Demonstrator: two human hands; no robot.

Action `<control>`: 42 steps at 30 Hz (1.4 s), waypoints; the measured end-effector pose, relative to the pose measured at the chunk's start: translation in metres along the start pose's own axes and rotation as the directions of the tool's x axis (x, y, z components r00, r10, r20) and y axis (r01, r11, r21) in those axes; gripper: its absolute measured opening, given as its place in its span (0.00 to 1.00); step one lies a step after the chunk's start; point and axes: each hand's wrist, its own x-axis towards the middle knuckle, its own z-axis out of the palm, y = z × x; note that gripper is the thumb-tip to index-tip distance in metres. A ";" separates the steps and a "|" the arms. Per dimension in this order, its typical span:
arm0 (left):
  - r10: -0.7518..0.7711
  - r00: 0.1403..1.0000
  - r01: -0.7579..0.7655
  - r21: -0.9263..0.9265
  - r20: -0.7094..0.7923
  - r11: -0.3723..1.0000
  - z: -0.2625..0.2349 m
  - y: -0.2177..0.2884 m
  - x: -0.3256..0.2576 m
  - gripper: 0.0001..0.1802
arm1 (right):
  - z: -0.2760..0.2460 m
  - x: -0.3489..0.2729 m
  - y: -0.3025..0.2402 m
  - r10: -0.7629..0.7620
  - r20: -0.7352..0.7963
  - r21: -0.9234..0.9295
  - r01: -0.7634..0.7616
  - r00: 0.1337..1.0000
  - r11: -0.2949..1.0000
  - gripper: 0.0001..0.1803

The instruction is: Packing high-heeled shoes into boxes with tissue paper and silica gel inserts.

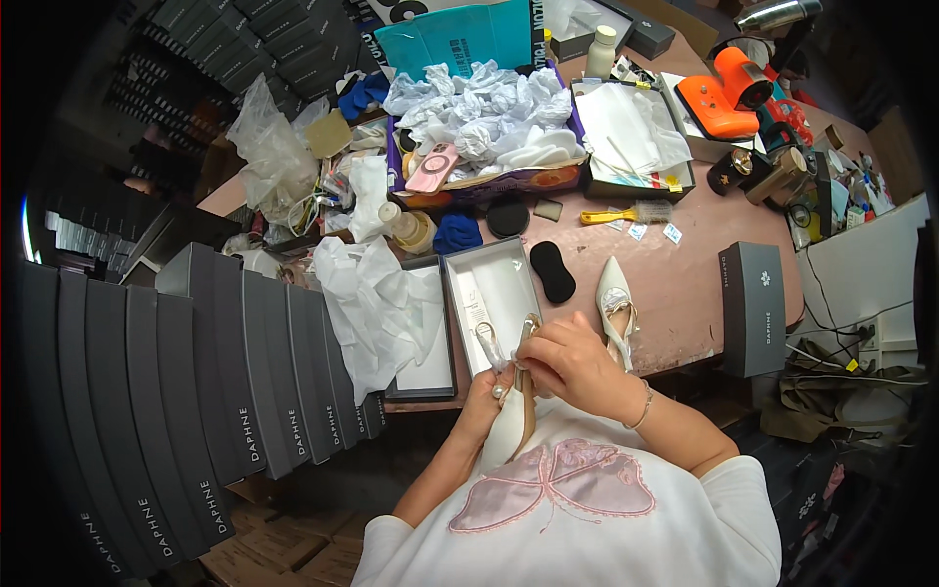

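Note:
In front of my chest I hold a white pointed shoe (506, 430), its toe tilted down toward me and its heel end up. My left hand (477, 403) is closed around its side, near a pearl-like bead. A strap with a buckle (487, 338) sticks up beside it. My right hand (569, 360) is closed in a pinch at the shoe's strap and opening; the exact spot between its fingertips is hidden. The matching white shoe (610, 284) lies on the table beyond my right hand, with crumpled stuffing inside.
An open shoe box (523, 277) and its counterpart with white tissue paper (377, 303) lie ahead. A black sponge (554, 272), yellow brush (626, 214) and paper-filled carton (489, 176) are farther back. Dark boxes (215, 342) stack at left; a closed box (752, 308) stands right.

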 end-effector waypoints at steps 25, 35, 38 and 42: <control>0.024 0.999 -0.026 -0.055 -0.047 0.998 -0.005 -0.003 0.002 0.11 | 0.019 0.001 0.010 -0.181 0.017 -0.155 0.181 0.983 0.971 0.12; -0.002 0.999 0.001 -0.033 -0.040 0.999 -0.005 -0.001 0.003 0.07 | 0.023 0.004 0.016 -0.181 0.002 -0.169 0.178 0.984 0.969 0.11; -0.024 0.999 0.023 -0.025 -0.039 0.999 -0.011 -0.011 0.004 0.24 | 0.024 0.009 0.022 -0.135 0.013 -0.215 0.135 0.991 0.967 0.12; -0.021 0.998 0.020 -0.022 -0.063 1.000 -0.011 -0.006 0.005 0.13 | 0.028 0.004 0.015 -0.143 0.009 -0.158 0.143 0.990 0.977 0.12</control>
